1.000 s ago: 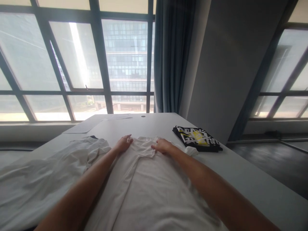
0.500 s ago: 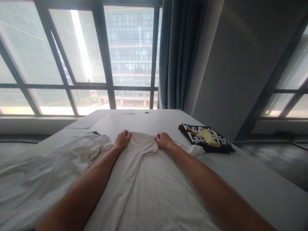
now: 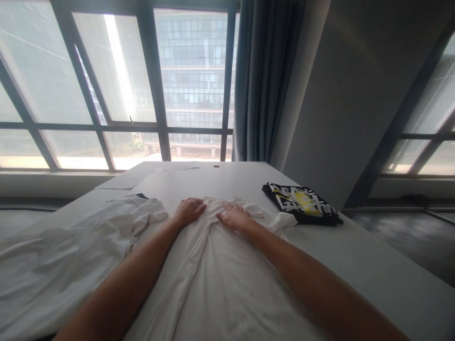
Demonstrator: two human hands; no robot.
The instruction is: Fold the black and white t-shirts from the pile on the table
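A white T-shirt lies lengthwise on the white table in front of me, partly folded, with a long crease down its left side. My left hand rests palm down on its far left edge, fingers stretched toward the middle. Just to the right, my right hand lies on the far part of the same shirt with its fingers spread. Small wrinkles gather in the cloth between the two hands. A sleeve pokes out past my right wrist.
More crumpled white clothing covers the table's left side. A folded black garment with white and yellow print sits at the right edge. Paper sheets lie at the far left of the table, before the windows and a blue-grey curtain.
Both hands have let go of the shirt's far edge and now lie flatter on it, closer together. The folded-over cloth there has dropped and wrinkled.
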